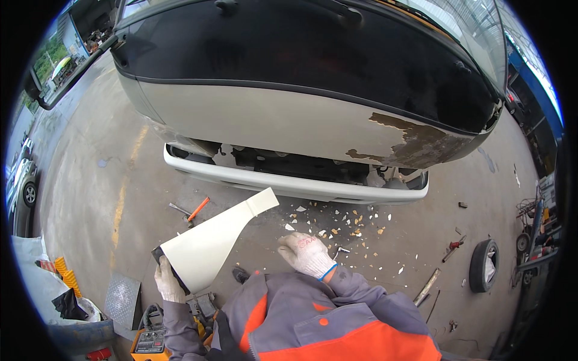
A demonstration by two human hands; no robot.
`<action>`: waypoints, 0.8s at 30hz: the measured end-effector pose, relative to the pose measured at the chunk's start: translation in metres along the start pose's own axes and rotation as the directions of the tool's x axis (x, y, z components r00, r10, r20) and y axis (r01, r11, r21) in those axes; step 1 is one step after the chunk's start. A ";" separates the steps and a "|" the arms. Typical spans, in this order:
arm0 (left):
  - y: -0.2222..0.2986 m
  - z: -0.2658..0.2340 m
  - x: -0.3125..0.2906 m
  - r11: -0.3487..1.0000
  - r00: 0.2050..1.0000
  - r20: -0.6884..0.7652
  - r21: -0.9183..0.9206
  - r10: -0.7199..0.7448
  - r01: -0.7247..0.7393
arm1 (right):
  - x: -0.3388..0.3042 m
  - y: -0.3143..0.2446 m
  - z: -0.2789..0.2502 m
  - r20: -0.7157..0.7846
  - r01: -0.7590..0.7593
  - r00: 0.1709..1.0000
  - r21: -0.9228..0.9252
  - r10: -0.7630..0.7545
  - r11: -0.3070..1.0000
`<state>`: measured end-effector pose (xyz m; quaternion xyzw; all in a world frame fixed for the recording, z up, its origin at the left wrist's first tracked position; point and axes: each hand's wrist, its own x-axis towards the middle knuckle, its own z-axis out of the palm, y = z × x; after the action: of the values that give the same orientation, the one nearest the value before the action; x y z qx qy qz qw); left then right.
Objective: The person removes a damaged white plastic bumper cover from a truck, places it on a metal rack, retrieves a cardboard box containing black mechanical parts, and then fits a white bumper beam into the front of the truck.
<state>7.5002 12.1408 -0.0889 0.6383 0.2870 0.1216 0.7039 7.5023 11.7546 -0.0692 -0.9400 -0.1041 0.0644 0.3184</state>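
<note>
My left hand [168, 281], in a white knit glove, grips the wide end of a cream vehicle body panel [208, 243]. Dark trim runs along the gripped edge, and the panel narrows toward the bus front. My right hand [308, 254], also gloved, is held before my body with its fingers curled in. Whatever it may hold is hidden. Ahead stands a bus front [241, 114], black above and cream below, with paint flaked off its lower right part [415, 141]. Under it sits a white bumper [289, 188] with a dark gap behind.
An orange-handled hammer [197, 209] and paint flakes [337, 225] lie on the concrete floor. At right are a tire [483, 266] and a metal tube [427, 287]. A checkered metal plate [122, 302] and an orange machine [150, 343] stand at lower left.
</note>
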 end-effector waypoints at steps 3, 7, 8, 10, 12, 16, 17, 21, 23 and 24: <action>-0.001 -0.033 0.031 0.978 0.999 0.039 -0.206 -0.020 0.027 | 0.019 -0.034 0.025 0.062 -0.032 0.998 -0.008 0.032 0.999; -0.004 -0.079 0.084 0.825 0.984 0.127 -0.536 -0.129 0.177 | 0.031 -0.067 0.082 0.076 -0.024 0.997 0.025 0.022 0.999; -0.006 -0.093 0.094 0.802 0.980 0.145 -0.564 -0.138 0.197 | 0.035 -0.077 0.090 0.087 -0.046 0.995 0.039 0.042 0.998; -0.007 -0.115 0.113 0.752 0.970 0.191 -0.616 -0.150 0.237 | 0.042 -0.098 0.107 0.110 -0.077 0.991 0.042 0.072 0.996; -0.010 -0.139 0.126 0.723 0.970 0.176 -0.647 -0.170 0.244 | 0.050 -0.117 0.123 0.129 -0.081 0.989 0.029 0.077 0.996; -0.005 -0.148 0.140 0.634 0.960 0.171 -0.723 -0.223 0.276 | 0.066 -0.147 0.142 0.212 -0.042 0.977 0.020 0.037 0.999; -0.010 -0.151 0.143 0.611 0.954 0.176 -0.736 -0.244 0.292 | 0.072 -0.159 0.142 0.258 -0.059 0.965 0.009 0.054 0.998; -0.030 -0.151 0.155 0.509 0.928 0.194 -0.790 -0.320 0.341 | 0.103 -0.184 0.148 0.354 0.007 0.935 -0.076 0.020 0.997; -0.045 -0.164 0.163 0.511 0.886 0.197 -0.755 -0.420 0.410 | 0.118 -0.187 0.162 0.368 0.112 0.927 -0.103 -0.067 0.988; -0.049 -0.174 0.164 0.505 0.862 0.194 -0.742 -0.469 0.441 | 0.124 -0.185 0.172 0.357 0.197 0.923 -0.112 -0.145 0.974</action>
<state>7.5254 12.3655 -0.1811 0.1785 0.3765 0.0525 0.9075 7.5617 12.0286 -0.0984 -0.9220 -0.2448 0.1930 0.2297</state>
